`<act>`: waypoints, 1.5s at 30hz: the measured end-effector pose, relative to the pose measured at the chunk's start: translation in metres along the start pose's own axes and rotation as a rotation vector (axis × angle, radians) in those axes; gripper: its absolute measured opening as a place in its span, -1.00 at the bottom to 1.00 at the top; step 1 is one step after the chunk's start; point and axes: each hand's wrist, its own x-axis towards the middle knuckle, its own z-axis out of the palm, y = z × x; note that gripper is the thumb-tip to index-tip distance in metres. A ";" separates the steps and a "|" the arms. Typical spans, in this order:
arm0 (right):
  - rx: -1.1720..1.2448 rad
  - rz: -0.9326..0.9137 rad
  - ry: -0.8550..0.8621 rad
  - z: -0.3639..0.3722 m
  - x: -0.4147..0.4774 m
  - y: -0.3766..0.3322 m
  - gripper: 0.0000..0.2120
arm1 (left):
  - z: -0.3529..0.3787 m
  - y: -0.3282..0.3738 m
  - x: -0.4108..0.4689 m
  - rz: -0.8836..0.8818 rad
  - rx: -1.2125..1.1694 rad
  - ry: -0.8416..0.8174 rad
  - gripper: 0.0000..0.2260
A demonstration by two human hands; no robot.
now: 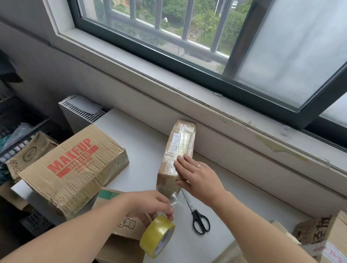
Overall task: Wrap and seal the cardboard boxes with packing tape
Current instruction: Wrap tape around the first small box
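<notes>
Head view: narrow, glossy, tape-wrapped cardboard box (179, 142)

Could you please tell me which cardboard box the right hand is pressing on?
The narrow, glossy tape-covered box against the wall; the right hand lies flat on it.

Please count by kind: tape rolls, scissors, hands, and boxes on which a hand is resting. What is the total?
Tape rolls: 1, the tape roll held by the left hand.
Scissors: 1, the scissors, untouched.
Hands: 2, left hand and right hand.
Boxes under a hand: 1, the box under the right hand.
Total: 5
</notes>
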 end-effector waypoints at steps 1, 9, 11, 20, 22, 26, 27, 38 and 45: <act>-0.015 0.009 0.001 0.001 -0.001 -0.003 -0.45 | 0.001 0.001 0.000 0.002 0.000 0.001 -0.81; 0.134 0.113 -0.172 -0.019 0.013 -0.017 -0.36 | 0.000 0.015 -0.013 0.030 0.037 -0.002 -0.83; 0.124 0.085 -0.257 -0.035 0.018 -0.012 -0.41 | -0.004 0.021 -0.018 0.051 0.048 -0.005 -0.83; 0.186 -0.025 -0.344 -0.045 0.057 -0.027 -0.52 | -0.031 0.042 -0.049 0.128 0.063 -0.143 -0.80; 0.230 0.028 -0.400 -0.036 0.059 -0.034 -0.52 | -0.039 0.039 -0.056 0.135 0.072 -0.135 -0.78; 0.428 0.101 -0.362 -0.017 0.063 -0.040 -0.46 | -0.053 0.017 -0.062 0.103 0.040 -0.113 -0.82; 0.443 0.119 -0.398 -0.012 0.065 -0.041 -0.45 | -0.057 0.010 -0.061 0.086 0.033 -0.096 -0.84; 0.350 0.261 -0.513 0.014 0.094 -0.049 -0.34 | -0.109 -0.028 -0.054 -0.015 -0.051 0.048 -0.73; 0.257 0.308 -0.620 0.001 0.112 -0.062 -0.37 | -0.139 -0.027 -0.053 0.014 -0.039 0.034 -0.82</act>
